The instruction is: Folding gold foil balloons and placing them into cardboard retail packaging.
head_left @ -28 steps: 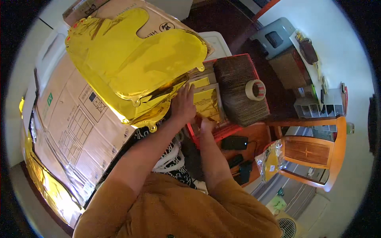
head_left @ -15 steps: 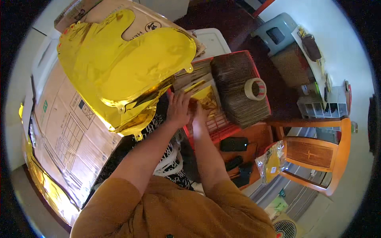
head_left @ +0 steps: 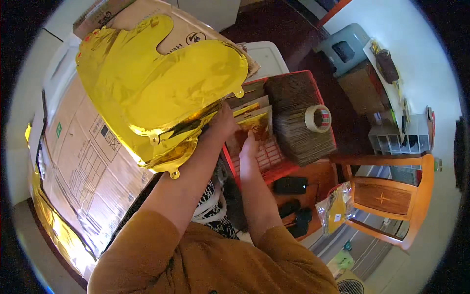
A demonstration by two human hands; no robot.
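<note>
A red plastic basket (head_left: 274, 169) stands in front of me, holding flat clear packets with gold foil inside. My right hand (head_left: 248, 147) is at the near side of one gold foil packet (head_left: 258, 123), thumb up against it and fingers curled out of sight, seemingly gripping it. My left hand (head_left: 225, 120) reaches over the basket's left side, next to the packets; its fingers are mostly hidden. Just left of it, large gold foil balloons (head_left: 161, 83), flat and uninflated, lie on a cardboard box (head_left: 85, 142) and overhang towards my left forearm.
A thick stack of brown cards or sleeves (head_left: 296, 132) fills the basket's right part, with a tape roll (head_left: 317, 118) on top. Nearer are a dark phone (head_left: 290, 185) and a wooden chair (head_left: 387, 196) with a bagged yellow item (head_left: 337, 206). Shelving stands far right.
My left hand has moved forward, its fingers going from spread and visible to mostly hidden beside the balloons. My right hand stays by the packet, its thumb now showing. The view has shifted slightly.
</note>
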